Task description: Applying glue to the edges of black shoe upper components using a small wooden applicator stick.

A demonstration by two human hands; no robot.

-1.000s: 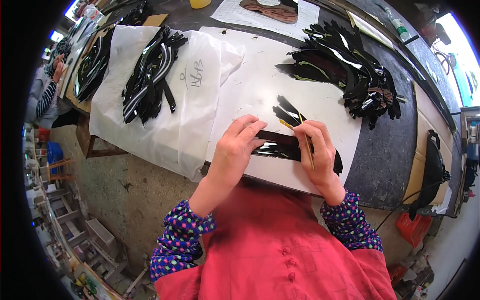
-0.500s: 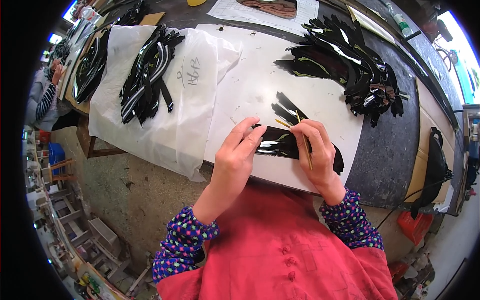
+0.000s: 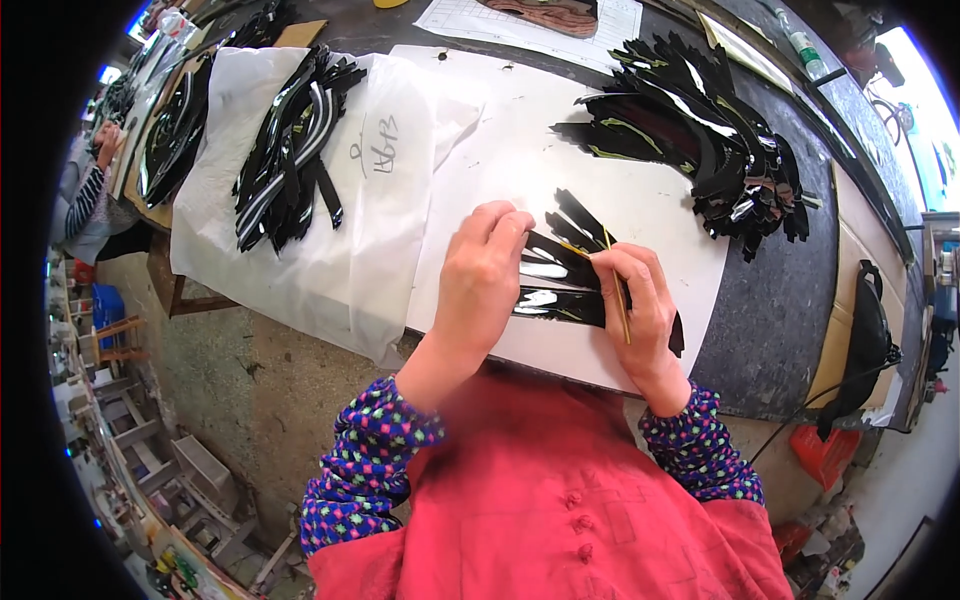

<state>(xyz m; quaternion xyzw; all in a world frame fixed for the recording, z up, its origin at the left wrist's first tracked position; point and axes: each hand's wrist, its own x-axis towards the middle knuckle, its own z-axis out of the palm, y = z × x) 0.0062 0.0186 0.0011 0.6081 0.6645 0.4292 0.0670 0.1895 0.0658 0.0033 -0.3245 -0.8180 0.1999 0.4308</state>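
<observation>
My left hand (image 3: 482, 282) presses down on glossy black cut pieces (image 3: 556, 285) lying on a white sheet (image 3: 650, 205) at the table's near edge. Its fingers cover the left ends of the pieces. My right hand (image 3: 640, 305) holds a thin yellowish stick (image 3: 617, 290) against the right side of the same pieces, fingers curled around it. A few more black strips (image 3: 575, 222) fan out just beyond my hands.
A big heap of black pieces (image 3: 700, 130) lies at the back right. A bundle of black and white strips (image 3: 285, 150) rests on white plastic at the left, another bundle (image 3: 172, 135) further left. A black bag (image 3: 868, 335) sits at the right edge. Another person's sleeve (image 3: 85, 195) shows far left.
My left hand has slid slightly right along the black pieces. The right hand with the stick stays almost in place.
</observation>
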